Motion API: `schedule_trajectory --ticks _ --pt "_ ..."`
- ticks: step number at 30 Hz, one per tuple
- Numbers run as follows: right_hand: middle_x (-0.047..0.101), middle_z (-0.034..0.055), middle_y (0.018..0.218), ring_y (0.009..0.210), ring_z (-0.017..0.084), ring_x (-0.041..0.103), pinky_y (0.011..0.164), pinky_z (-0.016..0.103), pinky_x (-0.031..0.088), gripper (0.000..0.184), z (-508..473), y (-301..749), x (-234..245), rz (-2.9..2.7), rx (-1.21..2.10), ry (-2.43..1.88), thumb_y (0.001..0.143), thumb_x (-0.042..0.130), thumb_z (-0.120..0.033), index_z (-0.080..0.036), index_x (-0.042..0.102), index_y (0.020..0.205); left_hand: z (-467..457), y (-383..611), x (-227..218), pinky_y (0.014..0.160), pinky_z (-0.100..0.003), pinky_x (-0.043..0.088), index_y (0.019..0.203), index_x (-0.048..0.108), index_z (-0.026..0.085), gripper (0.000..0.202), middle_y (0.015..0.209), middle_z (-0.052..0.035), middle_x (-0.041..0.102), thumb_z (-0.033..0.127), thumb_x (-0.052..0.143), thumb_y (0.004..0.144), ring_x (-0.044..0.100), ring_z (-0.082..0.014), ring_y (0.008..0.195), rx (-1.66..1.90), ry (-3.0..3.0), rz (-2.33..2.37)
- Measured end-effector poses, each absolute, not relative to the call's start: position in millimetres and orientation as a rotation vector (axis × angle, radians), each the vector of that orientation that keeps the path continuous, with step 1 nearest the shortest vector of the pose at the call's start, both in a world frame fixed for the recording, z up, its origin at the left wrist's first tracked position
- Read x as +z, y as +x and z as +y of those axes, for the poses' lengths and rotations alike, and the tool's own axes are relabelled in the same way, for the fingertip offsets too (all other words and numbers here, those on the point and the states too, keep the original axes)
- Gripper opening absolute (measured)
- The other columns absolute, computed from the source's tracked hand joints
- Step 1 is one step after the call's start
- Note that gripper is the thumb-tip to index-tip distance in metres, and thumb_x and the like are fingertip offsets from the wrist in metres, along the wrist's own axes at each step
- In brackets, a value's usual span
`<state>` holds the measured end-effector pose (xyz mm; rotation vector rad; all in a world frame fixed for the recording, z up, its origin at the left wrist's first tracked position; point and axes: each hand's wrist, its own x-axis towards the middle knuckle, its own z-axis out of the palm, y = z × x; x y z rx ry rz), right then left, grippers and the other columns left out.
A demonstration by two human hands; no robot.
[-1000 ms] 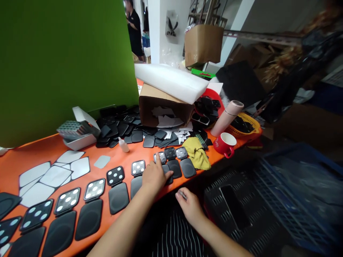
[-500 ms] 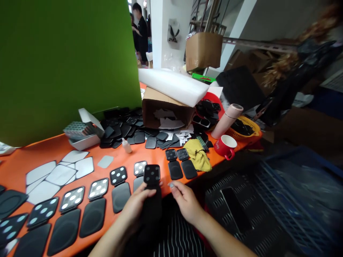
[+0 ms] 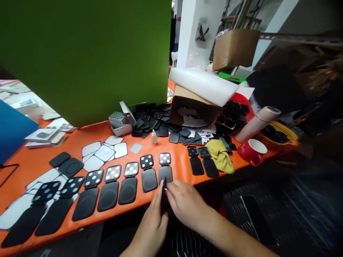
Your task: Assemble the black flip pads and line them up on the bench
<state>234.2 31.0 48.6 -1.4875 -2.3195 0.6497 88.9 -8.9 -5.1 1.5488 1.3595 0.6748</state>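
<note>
My left hand (image 3: 153, 223) grips a black hinged folding pad (image 3: 164, 192) at the table's front edge, its fingers stretched along one side. The pad is turned nearly edge-on, so its face is hidden. My right hand (image 3: 187, 203) is curled against the pad's other side, with thumb and forefinger closed at its edge. A small light spot shows at those fingertips; I cannot tell what it is. Just beyond lies an opened pad with white dots (image 3: 164, 158). It ends a row of similar opened pads (image 3: 108, 196). Two pads with dark dots (image 3: 197, 166) lie to the right.
An orange table (image 3: 182, 162) bears white sheets (image 3: 104, 152), a small dropper bottle (image 3: 154, 137), a pile of black pads (image 3: 152, 121) and a yellow cloth (image 3: 221, 157). A red mug (image 3: 252, 150), pink flask (image 3: 257, 125) and cardboard box (image 3: 175, 112) stand right. A phone (image 3: 255, 217) lies below.
My view has swung left. My right hand has come over to the pad from beside it. The pad has turned from face-on to nearly edge-on in my left hand.
</note>
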Motion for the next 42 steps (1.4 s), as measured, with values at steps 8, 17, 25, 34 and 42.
schedule_trajectory --ticks 8,17,25,34,42 --pt "0.057 0.0022 0.077 0.069 0.015 0.053 0.061 0.024 0.037 0.022 31.3 224.0 52.6 -2.319 0.894 -1.324 0.080 0.047 -0.039 -0.020 0.056 0.083 -22.9 78.0 -2.8 0.105 -0.038 0.022 0.137 0.020 0.019 0.067 0.139 -0.0086 0.031 0.007 0.040 0.075 0.025 -0.0210 0.128 0.698 1.562 1.320" --pt "0.051 -0.0007 0.064 0.061 0.011 0.048 0.056 0.022 0.034 0.023 24.9 209.6 27.7 -2.128 0.956 -1.282 0.081 0.046 -0.031 -0.018 0.052 0.063 -19.2 77.9 -1.3 0.096 -0.037 0.034 0.130 0.033 0.017 0.069 0.122 -0.0085 0.052 0.005 0.042 0.063 0.043 -0.0236 0.116 0.723 1.099 1.178" --pt "0.056 0.0024 0.084 0.075 0.014 0.053 0.069 0.025 0.040 0.019 25.3 212.1 38.8 -2.129 1.069 -1.300 0.088 0.038 -0.028 -0.021 0.055 0.087 -2.7 76.1 9.9 0.078 -0.034 0.045 0.128 0.032 0.015 0.068 0.097 -0.0058 0.064 0.011 0.043 0.061 0.059 -0.0232 0.091 0.753 0.765 1.177" --pt "0.054 0.0052 0.082 0.077 0.016 0.051 0.071 0.028 0.041 0.019 27.1 212.3 34.4 -2.333 0.773 -1.381 0.088 0.035 -0.021 -0.018 0.054 0.089 -15.8 76.8 -11.3 0.102 -0.037 0.022 0.130 0.032 0.016 0.065 0.128 -0.0098 0.044 0.007 0.040 0.066 0.034 -0.0228 0.121 0.754 1.213 1.288" --pt "0.055 0.0021 0.086 0.078 0.013 0.051 0.070 0.023 0.041 0.018 29.7 212.5 47.6 -2.244 0.956 -1.309 0.089 0.036 -0.024 -0.020 0.054 0.091 -3.4 72.4 25.7 0.061 -0.031 0.043 0.111 0.050 0.011 0.055 0.058 0.0005 0.060 0.009 0.045 0.057 0.058 -0.0206 0.060 0.701 0.458 1.001"
